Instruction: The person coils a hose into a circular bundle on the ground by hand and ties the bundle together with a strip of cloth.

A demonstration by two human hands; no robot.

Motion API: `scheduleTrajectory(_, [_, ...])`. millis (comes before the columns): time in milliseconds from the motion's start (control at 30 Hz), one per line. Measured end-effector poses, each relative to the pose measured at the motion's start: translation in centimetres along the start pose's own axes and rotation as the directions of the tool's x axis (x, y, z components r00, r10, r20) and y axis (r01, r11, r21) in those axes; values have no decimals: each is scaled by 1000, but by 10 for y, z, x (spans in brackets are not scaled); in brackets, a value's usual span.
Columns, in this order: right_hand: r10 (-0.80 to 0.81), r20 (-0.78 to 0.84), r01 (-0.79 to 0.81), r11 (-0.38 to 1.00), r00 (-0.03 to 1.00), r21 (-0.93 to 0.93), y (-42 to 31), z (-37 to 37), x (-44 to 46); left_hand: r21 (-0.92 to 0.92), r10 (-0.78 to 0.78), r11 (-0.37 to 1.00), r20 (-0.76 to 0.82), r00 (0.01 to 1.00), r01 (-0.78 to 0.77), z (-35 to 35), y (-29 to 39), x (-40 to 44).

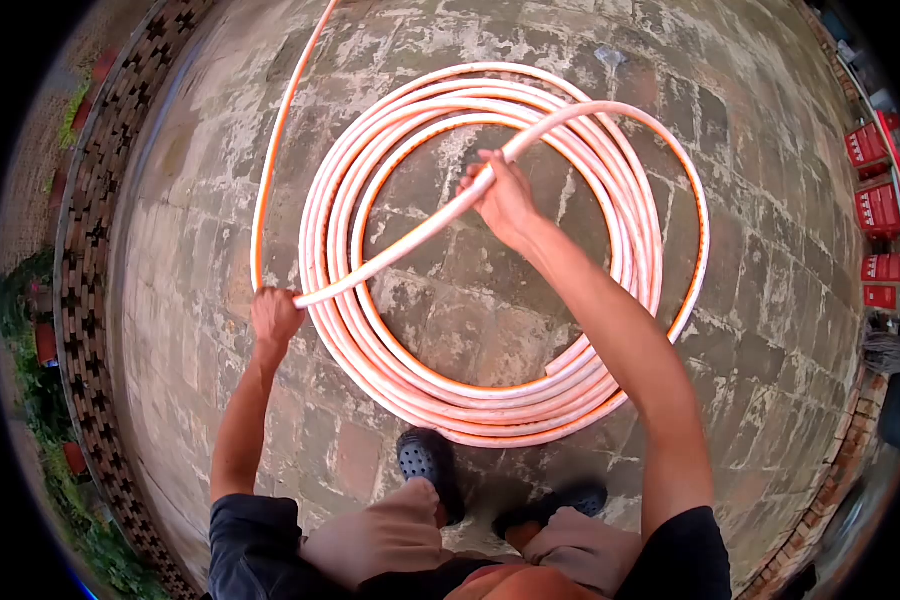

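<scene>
A pinkish-white hose [480,432] with an orange stripe lies in several round loops on the paved floor. My left hand [277,316] is closed round the hose just left of the coil, where a length bends up toward the top of the view. Over the coil's open middle, my right hand [502,196] grips the same hose. Between the hands a raised stretch runs diagonally across the loops. From my right hand it curves out into a wider loop on the right. One cut end of the hose shows inside the coil at the lower right.
My feet, in dark clogs [430,470], stand just below the coil. A low patterned brick wall [90,250] with plants behind it curves along the left. Red boxes [878,208] line the right edge. Worn paving [770,300] surrounds the coil.
</scene>
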State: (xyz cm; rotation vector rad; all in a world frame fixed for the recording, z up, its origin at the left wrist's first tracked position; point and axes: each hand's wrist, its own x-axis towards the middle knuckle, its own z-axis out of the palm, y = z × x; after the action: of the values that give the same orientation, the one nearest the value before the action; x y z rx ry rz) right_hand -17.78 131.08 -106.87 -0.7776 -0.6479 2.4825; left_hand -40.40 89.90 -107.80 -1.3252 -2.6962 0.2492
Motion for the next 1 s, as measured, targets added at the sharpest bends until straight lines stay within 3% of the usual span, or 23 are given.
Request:
scheduleTrajectory(33, [96,-27,-98,994,995,-48,2,10,26,48,-124,992,147,981,118,-9,22,-36])
scheduleTrajectory(100, [167,54,-145,947,985,-286,18,30,47,47,-161,987,256,953,154,-31,78,-85])
scheduleTrajectory(167, [324,0,-266,778,946,-569,60,48,43,-130,-189,957,399,897,260,-50,128,-103])
scheduleTrajectory(233, [408,101,-229,680,907,-697,80,65,-4,-262,-146,908,534,833,327,-85,177,-91])
scheduleTrajectory(300, [359,187,-127,693,914,-709,107,53,-30,-432,-23,821,629,777,374,-100,206,-77])
scheduleTrajectory(333, [361,185,-130,693,914,-709,117,40,-37,-564,72,733,620,781,380,-84,209,-75])
scheduleTrajectory(400, [160,265,32,800,951,-599,128,8,-52,-682,170,467,694,700,563,-59,214,-53])
scheduleTrajectory(467, [211,226,-43,815,951,-578,125,-15,-81,-721,169,169,693,701,672,-54,226,-14])
scheduleTrajectory(500, [260,192,-115,827,946,-551,123,-23,-95,-724,144,21,685,714,690,-54,230,7])
scheduleTrajectory(567, [207,216,-68,853,954,-517,120,-22,-126,-647,61,-261,729,681,716,-84,255,44])
scheduleTrajectory(633, [156,244,-23,881,957,-473,120,-23,-132,-551,314,-476,621,718,685,-51,258,61])
scheduleTrajectory(667, [131,183,-64,941,974,-331,122,-28,-126,-543,182,-573,647,741,615,-29,270,69])
scheduleTrajectory(700, [118,113,-96,979,987,-179,125,-30,-123,-547,175,-572,647,742,611,-44,284,78])
scheduleTrajectory(733, [114,156,-97,989,981,-113,124,-23,-129,-616,57,-568,632,773,545,-70,299,86])
scheduleTrajectory(767, [118,161,-100,988,980,-114,130,-24,-125,-682,-62,-554,605,794,476,-86,304,94])
scheduleTrajectory(800, [95,153,-83,993,984,-80,132,-23,-118,-684,-72,-557,604,793,471,-87,298,100])
scheduleTrajectory(833, [72,143,-66,997,987,-48,134,-23,-112,-708,84,-467,560,824,529,-87,290,107])
scheduleTrajectory(867, [-7,89,21,987,996,-157,135,-26,-108,-736,245,-366,514,822,570,-88,282,114])
scheduleTrajectory(900, [-7,90,21,987,996,-159,128,-23,-105,-895,181,-116,407,895,430,-79,273,120])
scheduleTrajectory(933, [52,3,-52,996,999,-68,122,-22,-102,-962,233,273,61,971,-5,-72,253,129])
scheduleTrajectory(967, [121,-83,-119,992,989,30,119,-21,-100,-702,410,555,-235,881,-446,-65,231,136])
scheduleTrajectory(1000, [49,-183,-35,996,982,80,116,-19,-95,-707,418,546,-236,878,-450,-61,217,144])
